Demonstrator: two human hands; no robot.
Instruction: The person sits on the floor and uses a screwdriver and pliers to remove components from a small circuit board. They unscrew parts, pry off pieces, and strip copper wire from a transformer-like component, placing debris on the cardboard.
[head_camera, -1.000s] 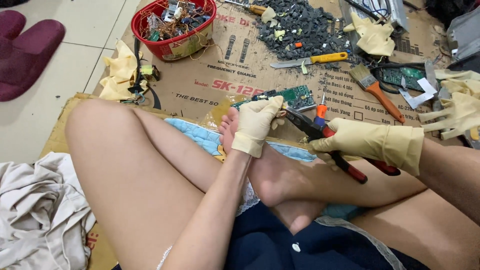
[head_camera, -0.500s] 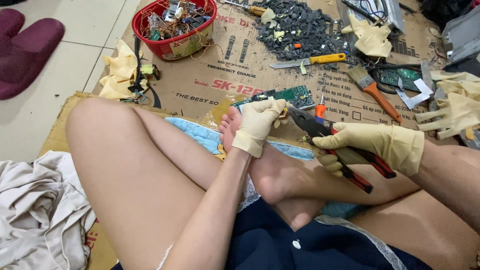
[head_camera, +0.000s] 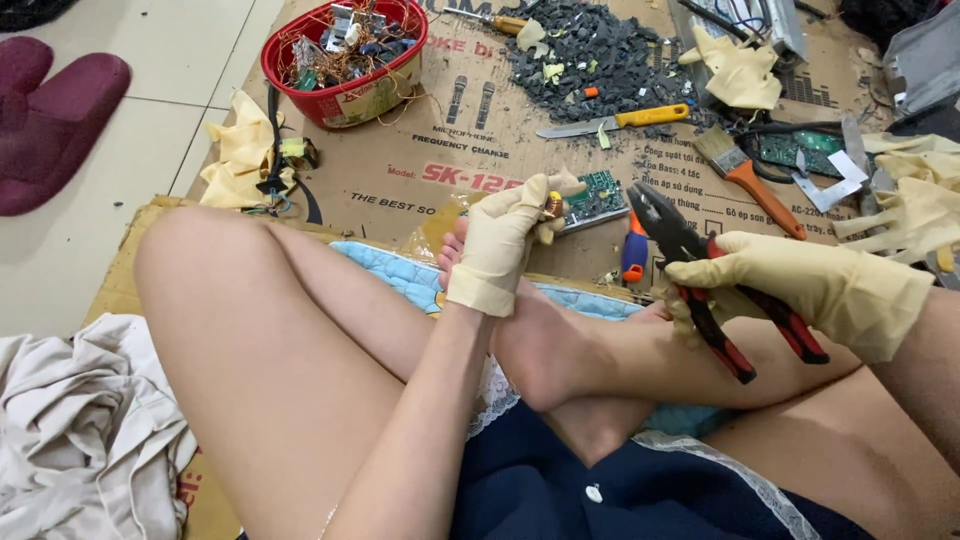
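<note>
Head view: left hand (head_camera: 500, 245) pinching copper coil (head_camera: 551, 207) now lifted off green circuit board (head_camera: 590, 195); right hand (head_camera: 800, 285) clamped on pliers (head_camera: 700, 275), withdrawn rightward, component freed.

Floor: pale tiles (head_camera: 130, 130), far left. Flattened brown cardboard (head_camera: 400, 190) covering centre. Crumpled grey cloth (head_camera: 70, 440), near left. Even light.

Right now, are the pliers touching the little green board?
Apart. The head view shows bare cardboard between the pliers, held in the right hand, and the green board, which the left hand holds.
</note>
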